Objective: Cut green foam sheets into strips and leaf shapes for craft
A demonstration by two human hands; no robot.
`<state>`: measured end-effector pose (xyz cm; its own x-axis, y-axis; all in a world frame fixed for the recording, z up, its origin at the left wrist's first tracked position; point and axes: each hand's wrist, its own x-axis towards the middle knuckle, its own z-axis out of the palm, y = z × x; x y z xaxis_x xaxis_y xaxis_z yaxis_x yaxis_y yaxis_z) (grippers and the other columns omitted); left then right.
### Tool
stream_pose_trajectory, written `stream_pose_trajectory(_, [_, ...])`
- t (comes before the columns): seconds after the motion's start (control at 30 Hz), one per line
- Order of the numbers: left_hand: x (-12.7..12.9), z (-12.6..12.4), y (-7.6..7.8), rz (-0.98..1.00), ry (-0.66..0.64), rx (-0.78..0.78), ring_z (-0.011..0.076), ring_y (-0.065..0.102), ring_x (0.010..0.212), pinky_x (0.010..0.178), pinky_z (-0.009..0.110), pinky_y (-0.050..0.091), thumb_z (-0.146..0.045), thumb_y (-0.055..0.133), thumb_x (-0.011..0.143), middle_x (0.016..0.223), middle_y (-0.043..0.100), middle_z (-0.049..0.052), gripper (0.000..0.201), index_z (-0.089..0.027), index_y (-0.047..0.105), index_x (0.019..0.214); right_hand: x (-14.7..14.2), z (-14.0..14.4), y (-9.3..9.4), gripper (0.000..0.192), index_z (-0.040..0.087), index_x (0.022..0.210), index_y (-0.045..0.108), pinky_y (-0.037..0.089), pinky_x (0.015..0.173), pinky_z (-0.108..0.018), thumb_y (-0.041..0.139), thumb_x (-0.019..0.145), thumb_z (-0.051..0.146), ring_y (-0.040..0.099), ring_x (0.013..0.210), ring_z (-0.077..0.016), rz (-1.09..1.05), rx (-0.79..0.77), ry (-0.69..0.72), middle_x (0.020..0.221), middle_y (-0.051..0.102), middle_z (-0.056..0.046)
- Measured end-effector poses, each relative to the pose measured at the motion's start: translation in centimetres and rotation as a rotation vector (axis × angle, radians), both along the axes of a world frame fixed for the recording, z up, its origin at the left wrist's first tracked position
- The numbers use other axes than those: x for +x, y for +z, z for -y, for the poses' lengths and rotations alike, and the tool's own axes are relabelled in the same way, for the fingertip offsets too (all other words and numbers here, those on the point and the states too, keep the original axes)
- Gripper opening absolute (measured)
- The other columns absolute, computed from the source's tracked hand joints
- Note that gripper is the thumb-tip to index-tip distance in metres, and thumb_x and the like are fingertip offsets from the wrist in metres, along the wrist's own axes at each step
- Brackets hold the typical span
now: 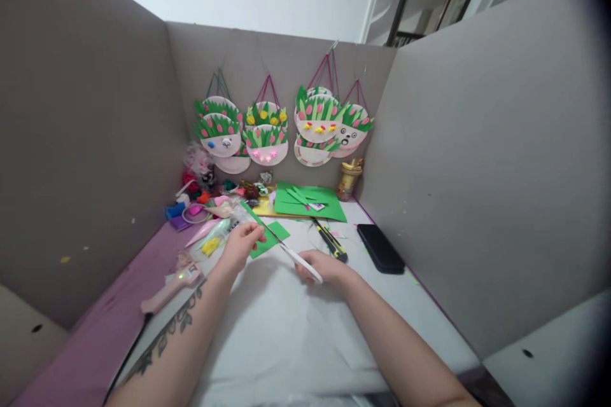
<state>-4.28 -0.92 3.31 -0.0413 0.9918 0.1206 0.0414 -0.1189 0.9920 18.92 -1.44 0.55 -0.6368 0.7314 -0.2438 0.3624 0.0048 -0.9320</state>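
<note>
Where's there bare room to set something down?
Bare white tabletop: between left forearm and right forearm, then rightward to the flat black phone. Crowded: beyond the pink plastic glue gun and around the large green sheet.

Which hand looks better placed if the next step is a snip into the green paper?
Probably the right hand: it holds the white-handled scissors, blades pointing toward the green paper. The left hand, beside the blades, seems to pinch the paper.

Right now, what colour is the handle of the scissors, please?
The scissors handle is white; it shows best in the head view.
</note>
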Motion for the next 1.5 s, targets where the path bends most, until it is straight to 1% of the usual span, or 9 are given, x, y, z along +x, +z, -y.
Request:
stream_pose_trajectory(0.17, [0.5, 0.5, 0.5, -0.020, -0.023, -0.016, 0.0104, 0.045, 0.048, 0.047, 0.022, 0.033, -0.042, 0.064, 0.065, 0.055, 0.058, 0.000, 0.027, -0.018, 0.054, 0.060, -0.1, -0.2, -0.6, 0.013, 0.016, 0.069, 0.055, 0.038, 0.047, -0.019, 0.053, 0.055, 0.016, 0.048, 0.049, -0.0080, -0.044, -0.021, -0.014, 0.058, 0.053, 0.004])
stream_pose_trajectory(0.37, [0.8, 0.9, 0.8, -0.020, -0.017, -0.021, 0.0106, 0.045, 0.049, 0.047, 0.022, 0.033, -0.042, 0.064, 0.065, 0.055, 0.058, 0.000, 0.026, -0.018, 0.054, 0.060, -0.2, -0.1, -0.4, 0.009, 0.015, 0.063, 0.054, 0.034, 0.043, -0.018, 0.052, 0.055, 0.016, 0.045, 0.046, -0.0080, -0.033, -0.001, -0.022, 0.053, 0.052, 0.004])
stream_pose_trajectory(0.57, [0.3, 0.5, 0.6, -0.024, -0.029, -0.035, 0.0123, 0.050, 0.053, 0.046, 0.022, 0.034, -0.048, 0.065, 0.064, 0.060, 0.061, 0.001, 0.032, -0.018, 0.058, 0.064, -0.2, -0.1, -0.3, 0.010, 0.016, 0.064, 0.055, 0.034, 0.043, -0.018, 0.052, 0.054, 0.016, 0.046, 0.046, -0.0083, -0.007, -0.013, -0.048, 0.052, 0.053, 0.005])
stream_pose_trajectory(0.73, [-0.7, -0.4, 0.0, 0.014, 0.059, -0.007, 0.0105, 0.048, 0.052, 0.046, 0.020, 0.032, -0.047, 0.066, 0.065, 0.058, 0.057, -0.001, 0.031, -0.017, 0.057, 0.065, -0.2, 0.2, 0.1, 0.011, 0.016, 0.063, 0.054, 0.035, 0.043, -0.018, 0.050, 0.053, 0.014, 0.046, 0.046, -0.0082, 0.010, -0.014, -0.041, 0.053, 0.054, 0.005])
stream_pose_trajectory(0.87, [-0.7, -0.7, -0.3, 0.029, 0.080, 0.011, 0.0093, 0.045, 0.051, 0.046, 0.020, 0.030, -0.046, 0.065, 0.066, 0.057, 0.054, -0.002, 0.030, -0.017, 0.056, 0.065, -0.3, 0.3, 0.3, 0.012, 0.016, 0.063, 0.055, 0.035, 0.043, -0.018, 0.051, 0.052, 0.014, 0.046, 0.046, -0.0080, 0.023, -0.027, -0.043, 0.054, 0.055, 0.005])
stream_pose_trajectory(1.03, [0.0, -0.3, -0.4, -0.027, 0.049, 0.011, 0.0097, 0.044, 0.049, 0.047, 0.021, 0.030, -0.046, 0.063, 0.067, 0.057, 0.055, -0.002, 0.030, -0.018, 0.053, 0.062, -0.5, 0.2, 0.2, 0.012, 0.016, 0.064, 0.054, 0.035, 0.044, -0.018, 0.051, 0.053, 0.015, 0.046, 0.046, -0.0080, 0.005, -0.057, -0.030, 0.055, 0.055, 0.004])
stream_pose_trajectory(1.3, [0.0, -0.4, -0.8, -0.011, 0.029, 0.030, 0.0091, 0.043, 0.049, 0.048, 0.021, 0.030, -0.041, 0.061, 0.069, 0.057, 0.054, -0.003, 0.025, -0.018, 0.053, 0.060, -0.7, 0.6, 0.6, 0.009, 0.016, 0.062, 0.053, 0.035, 0.042, -0.018, 0.050, 0.053, 0.014, 0.045, 0.044, -0.0073, -0.001, -0.047, -0.044, 0.054, 0.053, 0.005])
stream_pose_trajectory(1.5, [0.2, -0.1, -0.4, 0.006, 0.015, 0.009, 0.0091, 0.044, 0.050, 0.048, 0.020, 0.030, -0.039, 0.061, 0.070, 0.057, 0.055, -0.002, 0.024, -0.018, 0.053, 0.061, -0.7, 0.1, -0.2, 0.013, 0.016, 0.064, 0.055, 0.036, 0.041, -0.018, 0.051, 0.052, 0.014, 0.047, 0.045, -0.0086, 0.004, -0.048, -0.052, 0.055, 0.053, 0.005])
